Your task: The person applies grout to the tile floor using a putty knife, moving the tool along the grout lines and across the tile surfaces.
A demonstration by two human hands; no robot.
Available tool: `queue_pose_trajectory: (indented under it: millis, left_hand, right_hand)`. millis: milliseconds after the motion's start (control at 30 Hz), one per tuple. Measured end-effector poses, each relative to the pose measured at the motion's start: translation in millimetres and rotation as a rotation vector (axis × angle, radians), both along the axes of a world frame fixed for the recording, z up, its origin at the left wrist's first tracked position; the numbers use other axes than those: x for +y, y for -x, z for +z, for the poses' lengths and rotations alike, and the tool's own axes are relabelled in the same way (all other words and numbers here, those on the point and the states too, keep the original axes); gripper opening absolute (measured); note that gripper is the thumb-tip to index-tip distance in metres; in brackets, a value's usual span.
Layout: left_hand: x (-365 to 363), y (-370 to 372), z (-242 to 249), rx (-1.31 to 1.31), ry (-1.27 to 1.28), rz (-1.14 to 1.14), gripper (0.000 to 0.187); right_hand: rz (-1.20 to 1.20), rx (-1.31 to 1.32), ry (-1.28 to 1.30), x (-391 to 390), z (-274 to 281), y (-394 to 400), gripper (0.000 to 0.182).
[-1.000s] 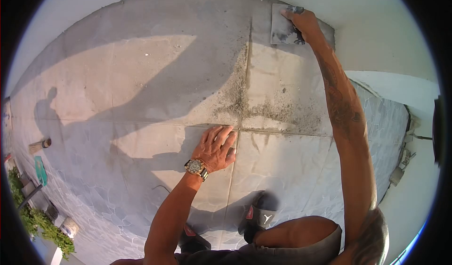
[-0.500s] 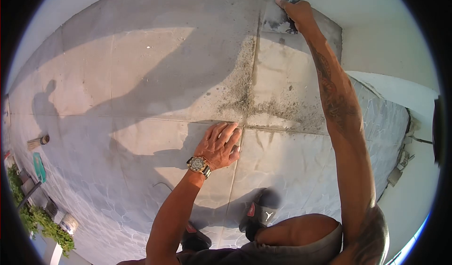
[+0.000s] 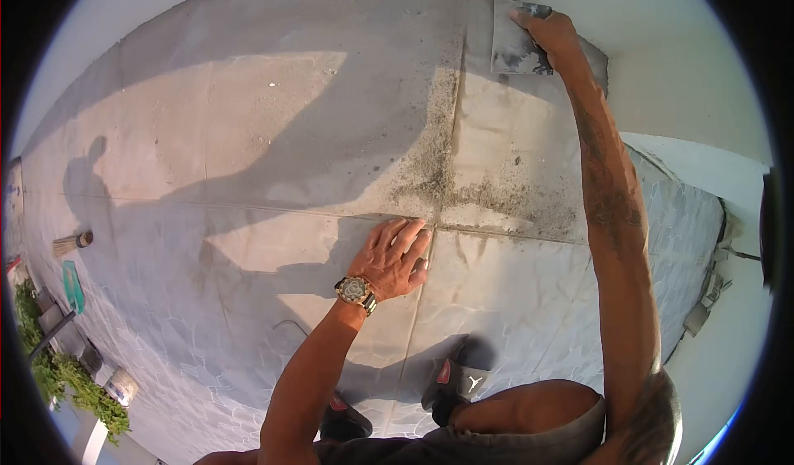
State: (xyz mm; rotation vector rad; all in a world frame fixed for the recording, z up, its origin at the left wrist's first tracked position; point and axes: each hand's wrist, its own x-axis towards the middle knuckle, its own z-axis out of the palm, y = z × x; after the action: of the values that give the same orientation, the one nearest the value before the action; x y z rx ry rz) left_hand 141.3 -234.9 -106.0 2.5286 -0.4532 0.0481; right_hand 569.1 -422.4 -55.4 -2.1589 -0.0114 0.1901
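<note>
My right hand (image 3: 556, 35), at the end of a stretched arm, grips a flat rectangular trowel (image 3: 508, 50) with dark and pale stains. The plate lies flat against the floor near the far wall, and my fingers hide its grip. My left hand (image 3: 392, 258) rests palm down on the floor, fingers spread and holding nothing, beside a crossing of floor grooves (image 3: 435, 227). A watch (image 3: 354, 291) is on the left wrist. Grey, gritty debris (image 3: 430, 176) lies along the grooves between my hands.
A white wall (image 3: 686, 76) borders the floor at the far side and right. My shoes (image 3: 455, 378) stand near the lower middle. At far left lie a brush (image 3: 73, 243), a green object (image 3: 73, 287) and plants (image 3: 78, 386). Rubble (image 3: 703, 304) lies along the right edge.
My right hand has slid the trowel to the right and slightly nearer, turning it a little. My left hand stays planted on the floor; the view has shifted slightly.
</note>
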Motion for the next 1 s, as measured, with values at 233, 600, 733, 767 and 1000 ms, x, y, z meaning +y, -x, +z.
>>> queue_pose_trajectory:
  millis: [233,600,733,767,1000]
  left_hand:
    - [-2,-3,-2,-0.022,0.005,-0.015,0.056]
    - [1,3,2,0.010,-0.054,-0.034,0.055]
    - [0,1,3,-0.011,-0.040,-0.029,0.052]
    - [0,0,3,-0.022,-0.045,-0.026,0.052]
    - [1,2,2,-0.042,-0.032,-0.037,0.050]
  right_hand:
    - [0.008,-0.162,-0.020,3,-17,-3,0.045]
    - [0.027,0.085,0.328,-33,-2,46,0.050]
    - [0.026,0.052,0.311,-60,-34,98,0.056]
    - [0.036,-0.035,0.327,-38,-37,112,0.057]
    - [-0.083,0.109,0.406,-119,62,180,0.063]
